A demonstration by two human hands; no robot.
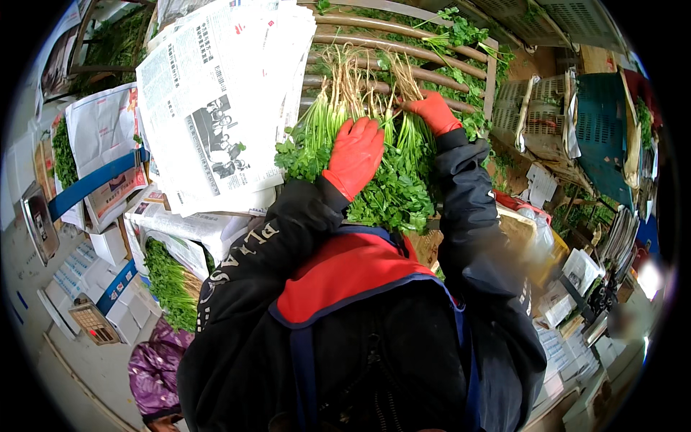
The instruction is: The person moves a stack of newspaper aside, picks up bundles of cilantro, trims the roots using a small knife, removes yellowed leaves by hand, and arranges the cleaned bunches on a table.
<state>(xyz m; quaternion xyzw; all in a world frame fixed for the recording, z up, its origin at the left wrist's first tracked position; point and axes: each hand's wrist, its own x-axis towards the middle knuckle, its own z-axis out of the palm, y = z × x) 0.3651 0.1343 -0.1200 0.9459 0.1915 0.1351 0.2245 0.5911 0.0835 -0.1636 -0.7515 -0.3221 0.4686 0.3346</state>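
Bunches of leafy greens (392, 194) with thin pale stems and stringy tan roots, much like celery or coriander, lie in front of me with their roots pointing away. My left hand (355, 155), in a red rubber glove, rests on the left part of the greens with its fingers stretched out flat. At the right, my right hand (433, 114), gloved the same way, has its fingers closed around the root end of some stems. Under the roots is a slatted rack (403, 30) of brown bars. A stack of newspaper sheets (169, 101) lies just left of the greens.
Loose green sprigs (461, 32) are scattered on the rack's far right. Plastic crates (547, 108) stand to the right. On the left are a blue-armed scale (90, 183), newspaper-wrapped greens (169, 281) and a purple bag (155, 371).
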